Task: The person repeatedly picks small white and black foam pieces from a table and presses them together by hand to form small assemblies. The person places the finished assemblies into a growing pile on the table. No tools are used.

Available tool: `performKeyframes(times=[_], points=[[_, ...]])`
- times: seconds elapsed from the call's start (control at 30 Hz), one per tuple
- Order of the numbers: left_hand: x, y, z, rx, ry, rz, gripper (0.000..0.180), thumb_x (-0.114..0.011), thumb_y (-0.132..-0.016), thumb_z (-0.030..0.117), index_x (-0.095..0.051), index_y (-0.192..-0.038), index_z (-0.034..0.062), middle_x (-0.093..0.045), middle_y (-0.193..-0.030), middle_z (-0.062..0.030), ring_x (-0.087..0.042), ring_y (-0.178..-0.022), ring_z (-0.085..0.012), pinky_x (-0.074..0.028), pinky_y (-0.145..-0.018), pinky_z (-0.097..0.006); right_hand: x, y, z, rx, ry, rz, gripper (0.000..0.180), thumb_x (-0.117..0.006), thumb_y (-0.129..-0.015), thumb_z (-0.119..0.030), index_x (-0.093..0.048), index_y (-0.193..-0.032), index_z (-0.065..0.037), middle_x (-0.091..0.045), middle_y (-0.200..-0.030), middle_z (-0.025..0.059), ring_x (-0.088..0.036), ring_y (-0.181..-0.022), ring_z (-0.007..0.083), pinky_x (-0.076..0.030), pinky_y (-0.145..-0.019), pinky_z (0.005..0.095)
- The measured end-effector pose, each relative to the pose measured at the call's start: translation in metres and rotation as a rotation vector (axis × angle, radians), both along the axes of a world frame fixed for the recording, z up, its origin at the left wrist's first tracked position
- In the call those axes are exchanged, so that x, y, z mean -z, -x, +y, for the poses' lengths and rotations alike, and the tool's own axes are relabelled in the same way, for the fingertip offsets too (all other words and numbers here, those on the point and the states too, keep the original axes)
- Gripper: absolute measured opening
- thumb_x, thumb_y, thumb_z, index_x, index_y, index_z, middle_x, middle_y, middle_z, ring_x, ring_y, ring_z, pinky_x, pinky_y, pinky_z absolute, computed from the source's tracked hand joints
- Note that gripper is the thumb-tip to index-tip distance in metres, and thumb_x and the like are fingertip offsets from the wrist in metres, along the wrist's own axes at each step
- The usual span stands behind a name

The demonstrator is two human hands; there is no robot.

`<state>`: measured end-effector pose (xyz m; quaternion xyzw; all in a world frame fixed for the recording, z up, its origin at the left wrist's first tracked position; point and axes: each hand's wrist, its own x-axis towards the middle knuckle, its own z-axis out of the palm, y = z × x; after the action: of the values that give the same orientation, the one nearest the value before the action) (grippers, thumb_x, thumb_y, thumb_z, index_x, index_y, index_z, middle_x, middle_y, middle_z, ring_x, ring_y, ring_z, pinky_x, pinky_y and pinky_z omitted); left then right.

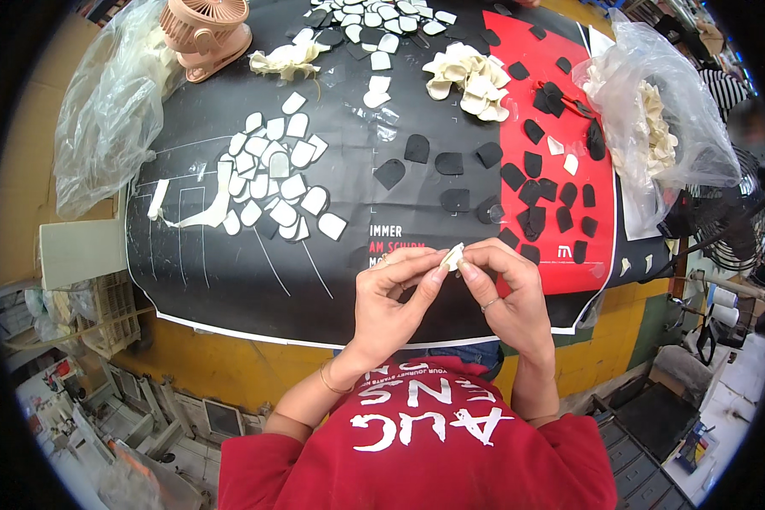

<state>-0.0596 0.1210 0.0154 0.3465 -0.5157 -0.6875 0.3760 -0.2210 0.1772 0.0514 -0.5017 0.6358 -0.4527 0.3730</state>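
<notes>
Above the near edge of the table, my left hand [393, 299] and my right hand [515, 296] meet, fingertips pinched on a small cream-white piece [455, 256]. The fingers cover much of it, so its full shape cannot be made out. To the left lies a loose pile of white, round-ended pads [279, 166], some showing dark edges. Black pads [531, 191] of similar shape are scattered to the right, on the red part of the printed table sheet [331, 280]. A white strip [217, 208] curls beside the white pile.
A pink fan [204, 34] and a clear plastic bag [110, 127] are at the far left. Cream fabric pieces [472, 81] lie farther back. Red-handled scissors [580, 108] rest near another plastic bag [667, 110] at the right, with a black fan [744, 200] beyond the table.
</notes>
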Motion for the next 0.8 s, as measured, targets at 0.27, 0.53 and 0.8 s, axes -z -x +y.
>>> performKeyframes(times=[0.27, 0.53, 0.8], points=[[0.0011, 0.0029, -0.0013, -0.022, -0.002, -0.006, 0.02, -0.061, -0.097, -0.001, -0.07, -0.113, -0.0073, -0.068, -0.111, -0.0148, -0.068, -0.095, -0.0166, -0.057, -0.083, -0.026, 0.0008, -0.0026, -0.0028, -0.013, 0.008, 0.013, 0.011, -0.065, -0.094, -0.003, -0.068, -0.102, 0.005, -0.068, -0.097, 0.0119, -0.065, -0.086, 0.018, -0.05, -0.077, 0.0284], [0.003, 0.0045, -0.0002, -0.08, 0.181, -0.177, 0.019, -0.066, -0.092, -0.001, -0.073, -0.109, -0.004, -0.072, -0.102, -0.0131, -0.071, -0.088, -0.0163, -0.056, -0.078, -0.026, 0.0043, -0.0005, -0.0015, -0.024, -0.029, 0.057, 0.011, -0.065, -0.093, -0.002, -0.068, -0.102, 0.004, -0.069, -0.097, 0.0104, -0.065, -0.087, 0.017, -0.05, -0.078, 0.0282], [0.0058, 0.0004, -0.0025, -0.005, 0.155, -0.17, 0.016, -0.067, -0.091, 0.001, -0.074, -0.105, -0.0049, -0.072, -0.097, -0.0123, -0.071, -0.084, -0.0161, -0.056, -0.073, -0.025, 0.0077, 0.0018, -0.0018, -0.081, -0.021, 0.11, 0.011, -0.066, -0.09, 0.0, -0.068, -0.099, 0.003, -0.069, -0.095, 0.0106, -0.065, -0.086, 0.0196, -0.049, -0.077, 0.0307]])
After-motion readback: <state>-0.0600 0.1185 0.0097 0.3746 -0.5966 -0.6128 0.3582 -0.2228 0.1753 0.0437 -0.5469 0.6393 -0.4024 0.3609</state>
